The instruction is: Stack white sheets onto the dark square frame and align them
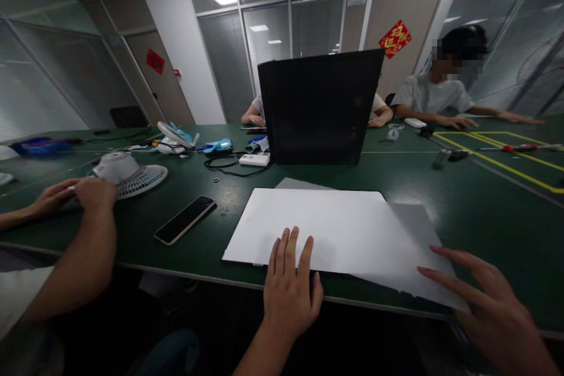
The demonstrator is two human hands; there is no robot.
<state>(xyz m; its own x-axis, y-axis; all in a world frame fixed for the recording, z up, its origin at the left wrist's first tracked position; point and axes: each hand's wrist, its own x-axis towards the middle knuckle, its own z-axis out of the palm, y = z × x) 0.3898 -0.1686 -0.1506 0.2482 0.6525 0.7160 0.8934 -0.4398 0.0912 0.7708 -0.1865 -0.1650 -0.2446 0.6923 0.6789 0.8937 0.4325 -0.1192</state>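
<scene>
A flat white panel (308, 217) with thin dark edges lies on the green table in front of me. My left hand (291, 288) rests on its near edge, palm down, fingers stretched out. A thin greyish sheet (416, 229) sticks out past the panel's right side, askew to it; whether it lies over or under the panel I cannot tell. The fingers of my right hand (489, 294) are spread apart, their tips at the sheet's right edge. Behind the panel, a grey corner (304, 183) of sheet material peeks out.
A large black screen-like panel (321, 111) stands upright beyond. Left are a phone (185, 220), a white fan (143, 179), a white box (254, 160) with a black cable, and another person's hands (90, 191). Across the table sits a person (436, 94) near yellow tape lines (511, 167).
</scene>
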